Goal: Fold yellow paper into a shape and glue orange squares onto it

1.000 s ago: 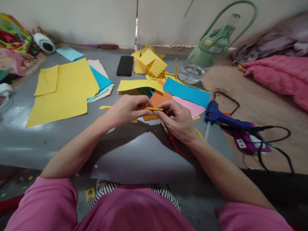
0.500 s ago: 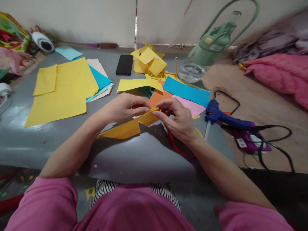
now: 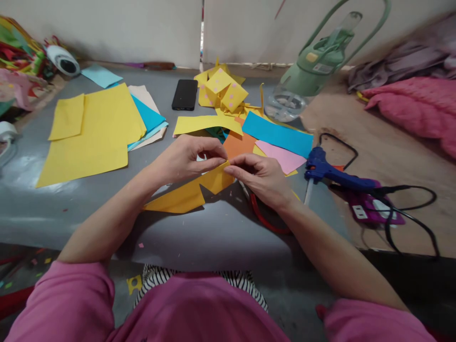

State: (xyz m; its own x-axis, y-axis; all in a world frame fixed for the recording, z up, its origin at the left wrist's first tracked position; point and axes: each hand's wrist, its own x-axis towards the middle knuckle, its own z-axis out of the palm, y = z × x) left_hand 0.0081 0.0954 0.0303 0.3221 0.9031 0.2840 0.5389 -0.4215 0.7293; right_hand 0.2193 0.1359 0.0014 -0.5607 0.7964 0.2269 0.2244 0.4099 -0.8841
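Observation:
A notched yellow-orange paper strip [image 3: 185, 196] slants over the grey table, its right end raised between my hands. My left hand [image 3: 194, 159] pinches its top edge between thumb and fingers. Right beside it, my right hand [image 3: 258, 178] pinches the same edge near the strip's right end. Partly under my right hand lies a red-handled tool [image 3: 265, 222], its other end hidden. Just beyond my hands are a yellow strip [image 3: 206, 124], an orange paper [image 3: 238, 142], a blue strip [image 3: 277, 137] and a pink paper [image 3: 281, 156].
Yellow sheets [image 3: 96, 133] lie at the left, a black phone [image 3: 185, 94] and dotted yellow paper pieces [image 3: 223, 90] at the back. Rightward stand a green bottle [image 3: 309, 71], a blue glue gun [image 3: 331, 173] with black cable and a purple power strip [image 3: 366, 209].
The right end of the strip has turned, showing more of its face, and its notch looks wider. My fingertips have come closer together.

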